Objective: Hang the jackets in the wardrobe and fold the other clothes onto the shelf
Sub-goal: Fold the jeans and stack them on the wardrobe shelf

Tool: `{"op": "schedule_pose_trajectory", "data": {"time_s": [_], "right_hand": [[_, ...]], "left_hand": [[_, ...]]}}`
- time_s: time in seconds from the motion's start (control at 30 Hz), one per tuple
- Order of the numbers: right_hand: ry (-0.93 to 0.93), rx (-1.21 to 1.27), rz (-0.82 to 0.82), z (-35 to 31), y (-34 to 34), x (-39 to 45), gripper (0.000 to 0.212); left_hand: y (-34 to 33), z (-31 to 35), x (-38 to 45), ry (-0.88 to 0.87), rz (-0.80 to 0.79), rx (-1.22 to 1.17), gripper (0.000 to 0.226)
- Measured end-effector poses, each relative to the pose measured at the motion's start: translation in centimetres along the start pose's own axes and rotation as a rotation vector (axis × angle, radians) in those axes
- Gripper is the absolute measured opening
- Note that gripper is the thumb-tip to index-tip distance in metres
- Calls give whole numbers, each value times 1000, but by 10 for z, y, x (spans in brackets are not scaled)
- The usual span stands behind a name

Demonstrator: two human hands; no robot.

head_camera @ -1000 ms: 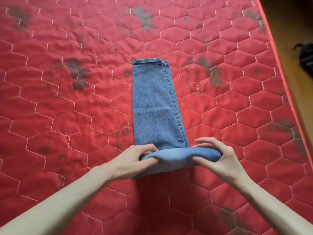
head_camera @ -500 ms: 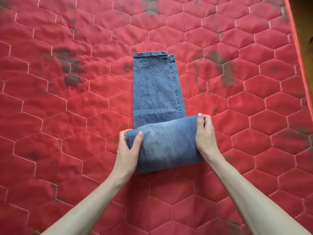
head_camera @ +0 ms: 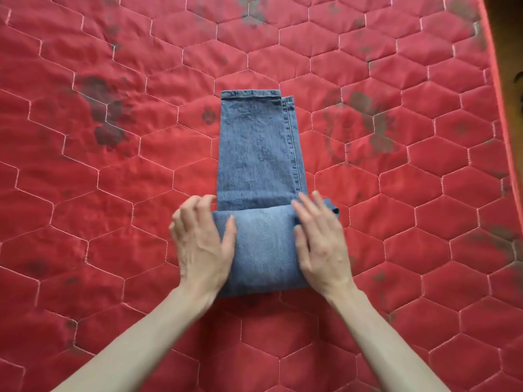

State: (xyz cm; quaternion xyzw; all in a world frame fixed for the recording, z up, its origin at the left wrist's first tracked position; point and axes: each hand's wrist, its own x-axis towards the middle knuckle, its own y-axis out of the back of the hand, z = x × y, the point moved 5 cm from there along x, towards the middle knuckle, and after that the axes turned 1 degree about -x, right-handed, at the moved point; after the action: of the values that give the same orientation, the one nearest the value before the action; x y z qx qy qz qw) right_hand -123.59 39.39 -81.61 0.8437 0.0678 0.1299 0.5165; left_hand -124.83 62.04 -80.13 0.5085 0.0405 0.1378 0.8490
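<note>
The jeans (head_camera: 259,165) lie on the mattress (head_camera: 113,193), their folded end between the hands; left hand (head_camera: 202,244) and right hand (head_camera: 321,244) press flat, fingers spread; thick, stiff denim, probably best gripped at the fold's sides.

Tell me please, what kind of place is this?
Probably a bedroom in a home. The jeans lie on a red quilted mattress with dark stains, and a strip of brownish floor shows past its right edge. Both hands rest on the folded part.
</note>
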Motion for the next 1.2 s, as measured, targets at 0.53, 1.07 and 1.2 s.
{"op": "schedule_pose_trajectory", "data": {"time_s": [0.53,1.07,1.2], "right_hand": [[-68,-233,-131,4,-28,-19,67],[306,-257,-443,27,10,-53,117],[289,-261,-460,31,20,-50,105]], "left_hand": [[-33,7,-45,-687,-377,314,94],[-35,28,-88,-506,-482,469,69],[-22,29,-77,-524,-563,454,84]]}}
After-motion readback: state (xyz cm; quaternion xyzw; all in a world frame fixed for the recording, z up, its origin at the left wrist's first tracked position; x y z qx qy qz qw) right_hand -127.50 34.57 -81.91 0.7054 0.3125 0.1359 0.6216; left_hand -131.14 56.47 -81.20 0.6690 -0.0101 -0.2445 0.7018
